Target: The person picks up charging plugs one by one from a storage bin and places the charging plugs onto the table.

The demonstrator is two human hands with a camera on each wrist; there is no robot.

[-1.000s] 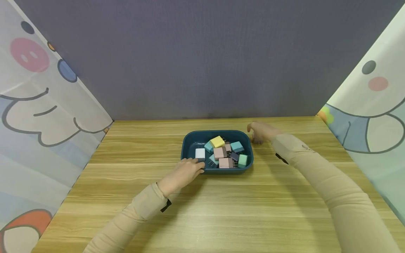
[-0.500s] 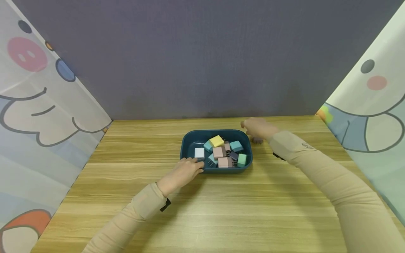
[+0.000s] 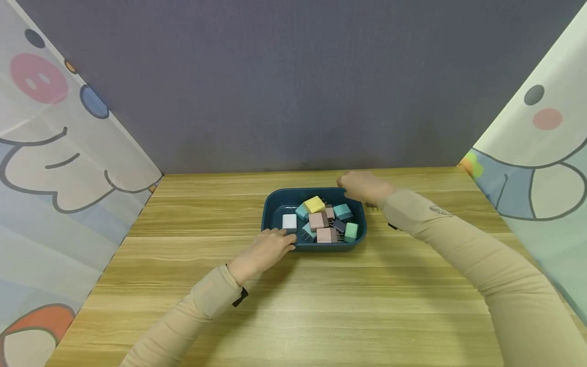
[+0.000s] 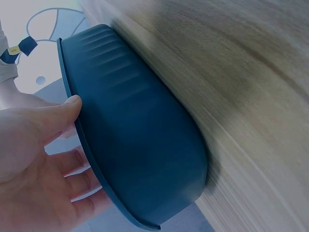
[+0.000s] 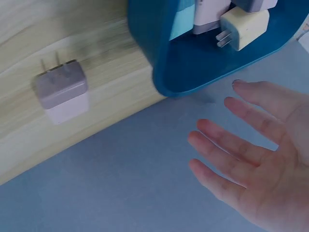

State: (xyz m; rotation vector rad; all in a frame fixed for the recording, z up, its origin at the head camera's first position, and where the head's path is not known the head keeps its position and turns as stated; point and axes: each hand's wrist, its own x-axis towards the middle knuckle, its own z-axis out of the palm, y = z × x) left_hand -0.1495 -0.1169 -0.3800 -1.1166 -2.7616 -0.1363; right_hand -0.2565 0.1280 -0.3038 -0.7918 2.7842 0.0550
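A dark blue plastic bin (image 3: 330, 247) holds several charger plugs: a white one (image 3: 289, 222) at its left, a yellow one (image 3: 314, 204) on top, pink, teal, green and dark ones beside them. My left hand (image 3: 263, 253) grips the near left rim, thumb on the outer side and fingers over the edge in the left wrist view. Over the far right corner hovers my right hand (image 3: 365, 186), its fingers spread and holding nothing. A pink and mauve charger plug (image 5: 63, 89) lies on the table outside the bin, mostly hidden under the right wrist in the head view.
The wooden table (image 3: 293, 306) ends at a grey upright panel (image 3: 293, 92) behind the bin. Cartoon-printed sheets (image 3: 41, 153) stand along both sides.
My right hand has moved left, from above the loose charger plug to the bin's far right corner. My left hand has stayed at the rim.
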